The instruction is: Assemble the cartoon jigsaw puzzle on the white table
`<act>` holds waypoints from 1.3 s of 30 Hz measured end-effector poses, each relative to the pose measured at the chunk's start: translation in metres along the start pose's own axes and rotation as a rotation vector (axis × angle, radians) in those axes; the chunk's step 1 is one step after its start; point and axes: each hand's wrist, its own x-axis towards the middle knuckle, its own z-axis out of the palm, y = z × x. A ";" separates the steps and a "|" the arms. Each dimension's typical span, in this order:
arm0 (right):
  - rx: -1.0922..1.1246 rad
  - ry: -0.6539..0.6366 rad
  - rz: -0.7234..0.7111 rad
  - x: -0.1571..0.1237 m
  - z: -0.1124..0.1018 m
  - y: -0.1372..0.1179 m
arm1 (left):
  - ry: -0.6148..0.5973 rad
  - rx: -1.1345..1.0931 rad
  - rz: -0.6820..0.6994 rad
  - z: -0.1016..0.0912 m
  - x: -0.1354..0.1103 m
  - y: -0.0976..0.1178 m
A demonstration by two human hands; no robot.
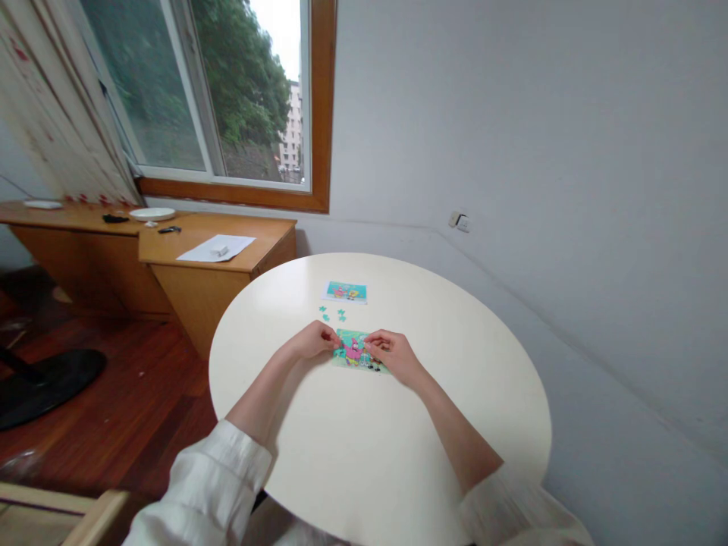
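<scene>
A round white table (341, 447) fills the middle of the view, with its near edge partly hidden by the person's clothing. A wooden desk (268, 236) stands beyond it to the left, under the window. The person's pale sleeves (199, 478) are cut off by the bottom of the view, and the right one looks blurred

The puzzle (353, 353), green with a pink figure, lies flat on the table between the two hands. The left hand (314, 340) is at its left edge, thumb and fingers bent together there; the right hand (395, 353) reaches over its right side, fingers curled inward, hiding much of that part. Both seem to touch the puzzle, but whether either one grips a piece cannot be told, as the fingertips are too small to make out

Past the puzzle, farther from the person, lies a picture card (346, 291) in similar colours, its details too small to read. Smallest of all, a few loose pieces (341, 312) lie between card and puzzle, just beyond the left hand
</scene>
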 end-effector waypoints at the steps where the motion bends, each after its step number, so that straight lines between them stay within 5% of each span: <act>1: -0.006 -0.001 0.000 0.000 0.000 0.000 | -0.009 0.029 0.007 0.001 0.001 -0.001; 20: -0.030 -0.013 -0.009 0.000 0.001 0.002 | 0.029 0.305 0.101 0.002 0.001 -0.001; 30: -0.052 -0.002 -0.018 0.002 0.001 0.008 | 0.156 0.113 0.113 -0.001 0.004 -0.001; 39: -0.565 -0.103 -0.246 -0.001 0.000 0.011 | 0.352 -0.042 0.105 -0.003 0.015 -0.013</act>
